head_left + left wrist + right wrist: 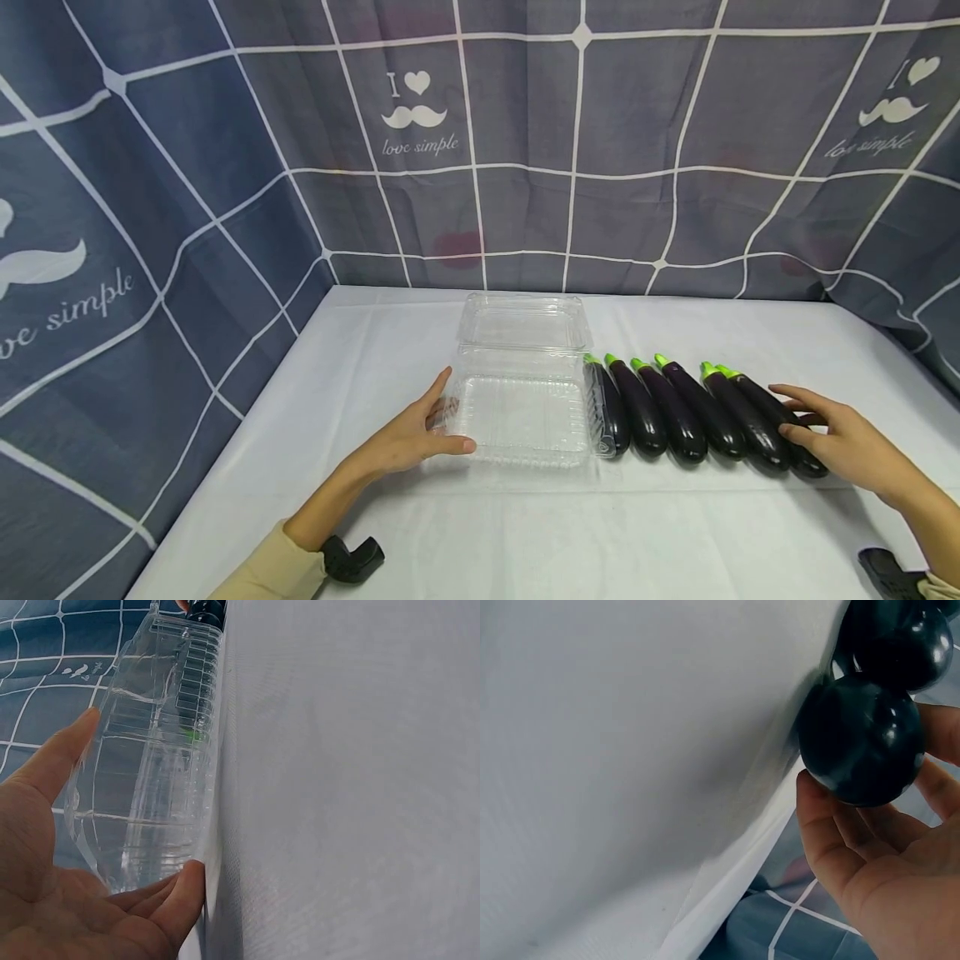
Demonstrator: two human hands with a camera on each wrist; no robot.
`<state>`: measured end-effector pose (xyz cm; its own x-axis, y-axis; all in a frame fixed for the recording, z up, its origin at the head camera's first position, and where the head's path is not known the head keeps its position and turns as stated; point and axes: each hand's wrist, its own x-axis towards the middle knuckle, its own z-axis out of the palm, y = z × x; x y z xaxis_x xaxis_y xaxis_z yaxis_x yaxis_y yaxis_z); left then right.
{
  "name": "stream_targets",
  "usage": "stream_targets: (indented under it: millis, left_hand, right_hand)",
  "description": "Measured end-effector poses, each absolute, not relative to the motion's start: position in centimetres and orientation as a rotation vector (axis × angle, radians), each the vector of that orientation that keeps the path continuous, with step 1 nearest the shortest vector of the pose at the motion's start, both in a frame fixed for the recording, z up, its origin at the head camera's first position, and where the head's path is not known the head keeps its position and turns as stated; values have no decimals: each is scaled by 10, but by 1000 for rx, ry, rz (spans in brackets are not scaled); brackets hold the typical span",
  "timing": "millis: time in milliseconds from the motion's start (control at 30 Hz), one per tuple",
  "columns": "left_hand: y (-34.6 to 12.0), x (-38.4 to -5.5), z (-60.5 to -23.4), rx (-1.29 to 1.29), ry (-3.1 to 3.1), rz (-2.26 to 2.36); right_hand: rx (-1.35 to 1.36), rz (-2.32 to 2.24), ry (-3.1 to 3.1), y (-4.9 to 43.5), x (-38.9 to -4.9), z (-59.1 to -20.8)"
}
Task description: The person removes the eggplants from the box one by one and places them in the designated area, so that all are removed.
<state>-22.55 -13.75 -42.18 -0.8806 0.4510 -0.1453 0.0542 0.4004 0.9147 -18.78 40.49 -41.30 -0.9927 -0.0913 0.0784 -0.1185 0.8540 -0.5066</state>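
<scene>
A clear plastic clamshell container (525, 417) stands with its lid (525, 323) folded back. At its left side my left hand (408, 433) holds the wall, thumb at the rim and fingers lower down; the left wrist view shows the fingertips near the base of the container (150, 780). To the right lies a slanted row of dark purple eggplants (671, 417) with green stem ends pointing away. My right hand (843, 433) grips the rightmost eggplant (812, 463), its thumb and fingers around the thick end of that eggplant (862, 742).
A white cloth (525, 542) covers the table. The leftmost eggplant (617, 417) lies against the container's right side, partly seen through the plastic. Grey-blue checked curtains (517, 125) hang behind and at both sides.
</scene>
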Motion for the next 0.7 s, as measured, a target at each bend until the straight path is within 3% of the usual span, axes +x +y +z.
stream_targets:
  millis: [700]
  left_hand:
    - [-139,-225,-423,425,2273,1470]
  right_hand:
    - [184,799,-2849,397,-187,-411]
